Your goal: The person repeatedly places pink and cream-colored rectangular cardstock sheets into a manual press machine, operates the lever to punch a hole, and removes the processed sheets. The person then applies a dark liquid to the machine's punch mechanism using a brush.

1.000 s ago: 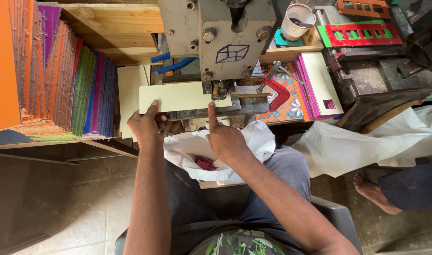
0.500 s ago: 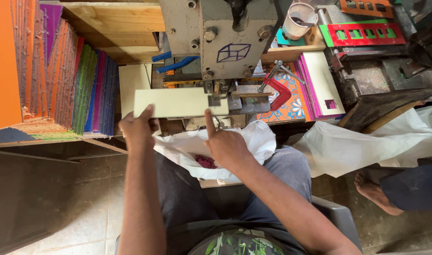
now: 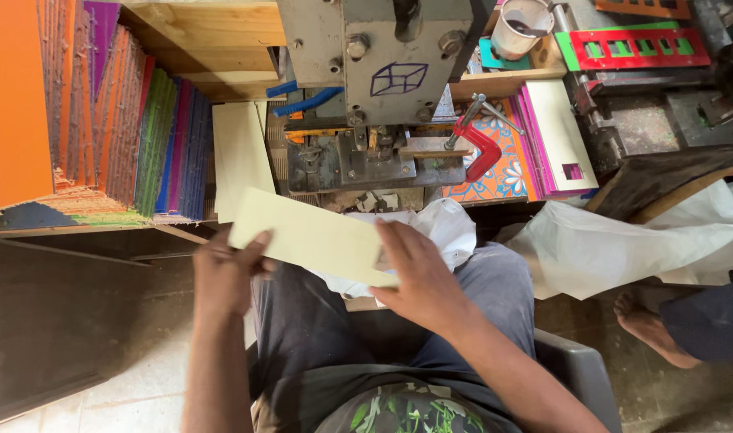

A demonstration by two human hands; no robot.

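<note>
Cream card sheet point(image 3: 310, 236), held tilted over the lap below the grey press machine point(image 3: 374, 88). Left hand point(image 3: 222, 277) grip closed on its left end; right hand point(image 3: 419, 277) grip pinching its right edge. Stacked coloured boards point(image 3: 142, 128) stand left.

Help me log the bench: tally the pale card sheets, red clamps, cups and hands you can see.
Pale card sheets: 2, one held, one on the bench
Red clamps: 1
Cups: 1
Hands: 2, left hand, right hand
Total: 6
</note>
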